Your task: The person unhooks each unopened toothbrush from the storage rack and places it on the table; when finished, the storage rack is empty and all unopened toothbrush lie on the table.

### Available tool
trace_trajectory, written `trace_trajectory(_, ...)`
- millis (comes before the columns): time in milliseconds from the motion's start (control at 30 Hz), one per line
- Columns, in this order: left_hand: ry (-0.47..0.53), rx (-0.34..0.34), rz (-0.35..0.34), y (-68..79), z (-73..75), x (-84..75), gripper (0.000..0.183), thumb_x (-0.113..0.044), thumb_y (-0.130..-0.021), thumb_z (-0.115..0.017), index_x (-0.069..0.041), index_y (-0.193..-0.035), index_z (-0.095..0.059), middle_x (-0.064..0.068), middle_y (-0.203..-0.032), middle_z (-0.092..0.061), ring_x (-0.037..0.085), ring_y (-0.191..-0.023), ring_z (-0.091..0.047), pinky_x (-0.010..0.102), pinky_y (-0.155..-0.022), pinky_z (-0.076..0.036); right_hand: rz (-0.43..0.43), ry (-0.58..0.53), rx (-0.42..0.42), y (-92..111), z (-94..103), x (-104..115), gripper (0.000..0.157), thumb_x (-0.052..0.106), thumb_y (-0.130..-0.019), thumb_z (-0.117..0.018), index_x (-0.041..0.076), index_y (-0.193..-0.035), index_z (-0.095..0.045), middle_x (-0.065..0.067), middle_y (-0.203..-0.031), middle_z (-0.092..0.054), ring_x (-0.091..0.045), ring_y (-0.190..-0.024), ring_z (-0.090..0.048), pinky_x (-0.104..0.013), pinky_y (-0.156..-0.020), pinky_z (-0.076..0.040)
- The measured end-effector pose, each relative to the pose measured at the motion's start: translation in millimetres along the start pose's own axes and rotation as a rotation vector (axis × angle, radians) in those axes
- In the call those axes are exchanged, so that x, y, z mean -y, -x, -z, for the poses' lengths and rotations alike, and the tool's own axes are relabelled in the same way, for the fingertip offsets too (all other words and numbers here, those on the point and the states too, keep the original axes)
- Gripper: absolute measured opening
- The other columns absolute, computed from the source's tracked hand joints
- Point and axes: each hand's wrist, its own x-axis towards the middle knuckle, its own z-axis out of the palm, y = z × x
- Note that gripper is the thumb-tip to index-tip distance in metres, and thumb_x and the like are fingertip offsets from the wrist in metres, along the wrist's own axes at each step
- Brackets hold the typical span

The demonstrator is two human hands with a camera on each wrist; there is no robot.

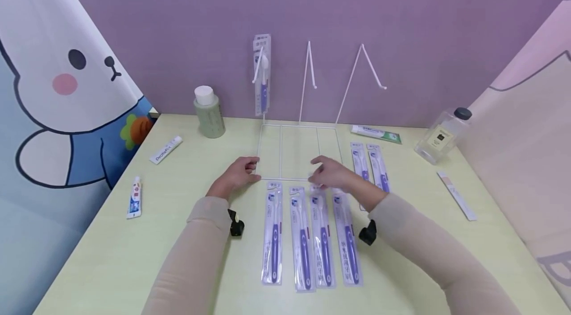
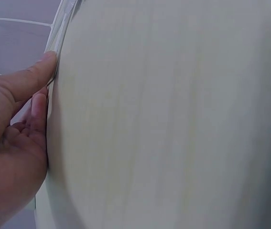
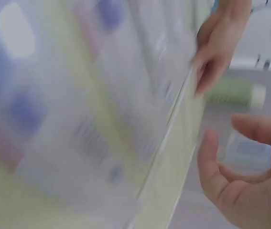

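Observation:
A white wire display rack [image 1: 280, 151] stands on the table with three upward hooks. Packaged purple toothbrushes [image 1: 263, 82] hang on its left hook. At the front left corner of the rack's base, my left hand [image 1: 235, 175] pinches the wire between thumb and fingers; the left wrist view shows the thumb [image 2: 39, 71] against it. My right hand [image 1: 332, 174] hovers over the base's front right part, thumb and fingers bent and apart, with nothing between them. Several packaged toothbrushes [image 1: 274, 235] lie in a row before the rack, tops near the front wire.
Two more packaged toothbrushes [image 1: 379, 168] and a toothpaste tube [image 1: 376, 134] lie right of the rack. Farther right are a clear bottle [image 1: 441, 137] and a slim white packet [image 1: 457, 196]. Leftward are a green bottle [image 1: 209, 114], a white tube [image 1: 166, 150] and a small toothpaste tube [image 1: 135, 198].

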Motion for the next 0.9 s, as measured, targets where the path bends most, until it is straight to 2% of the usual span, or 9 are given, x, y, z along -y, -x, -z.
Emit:
trace_trajectory(133,0.012,0.004,0.005,1.1,0.1,-1.5,0.060,-0.007,-0.081,-0.066,-0.008,-0.135,-0.040,0.009,-0.120,-0.046,0.023,-0.111,-0.041,0.035,-0.096,-0.034,-0.015,0.189,-0.151,-6.3,26.4,-28.2,0.077,0.020,-0.080,-0.069,0.004,-0.139,-0.024,-0.023,-0.118,-0.043,-0.037,-0.101,-0.048,-0.045,-0.083,-0.044)
trace_trajectory(267,0.024,0.006,0.000,2.1,-0.1,-2.8,0.061,-0.005,-0.081,-0.066,-0.006,-0.135,-0.039,0.010,-0.120,-0.045,0.025,-0.112,-0.042,0.035,-0.096,-0.034,-0.058,0.341,-0.230,-13.9,40.9,-50.9,0.086,0.031,-0.076,-0.072,0.003,-0.141,-0.021,-0.025,-0.125,-0.036,-0.037,-0.108,-0.043,-0.047,-0.090,-0.039)
trace_trajectory(400,0.039,0.012,-0.002,2.7,-0.1,-3.9,0.062,-0.004,-0.080,-0.067,-0.005,-0.135,-0.039,0.011,-0.121,-0.045,0.026,-0.112,-0.042,0.035,-0.096,-0.035,-0.057,0.345,-0.238,-20.1,48.2,-63.0,0.092,0.033,-0.073,-0.074,0.002,-0.141,-0.020,-0.025,-0.126,-0.036,-0.036,-0.109,-0.042,-0.047,-0.092,-0.037)
trace_trajectory(633,0.042,0.008,0.004,0.0,2.2,-6.7,0.061,-0.003,-0.080,-0.067,-0.006,-0.134,-0.040,0.011,-0.119,-0.046,0.025,-0.111,-0.043,0.035,-0.096,-0.035,-0.049,0.245,-0.209,-27.0,57.3,-69.8,0.093,0.024,-0.069,-0.078,0.002,-0.141,-0.022,-0.023,-0.131,-0.037,-0.036,-0.115,-0.040,-0.047,-0.095,-0.033)
trace_trajectory(767,0.016,0.010,-0.004,-0.1,3.3,-7.4,0.060,-0.003,-0.080,-0.067,-0.004,-0.134,-0.040,0.011,-0.116,-0.047,0.024,-0.108,-0.044,0.035,-0.095,-0.036,-0.041,0.245,-0.204,-28.1,58.1,-71.1,0.091,0.019,-0.067,-0.080,0.000,-0.139,-0.027,-0.023,-0.127,-0.040,-0.035,-0.112,-0.042,-0.045,-0.094,-0.035)
trace_trajectory(900,-0.020,0.043,-0.015,1.2,5.3,-8.7,0.059,-0.005,-0.081,-0.067,-0.001,-0.133,-0.040,0.012,-0.114,-0.049,0.025,-0.105,-0.044,0.036,-0.094,-0.036,-0.033,0.271,-0.211,-27.4,56.2,-73.2,0.090,0.018,-0.066,-0.080,-0.002,-0.137,-0.030,-0.022,-0.124,-0.042,-0.033,-0.109,-0.043,-0.045,-0.093,-0.036)
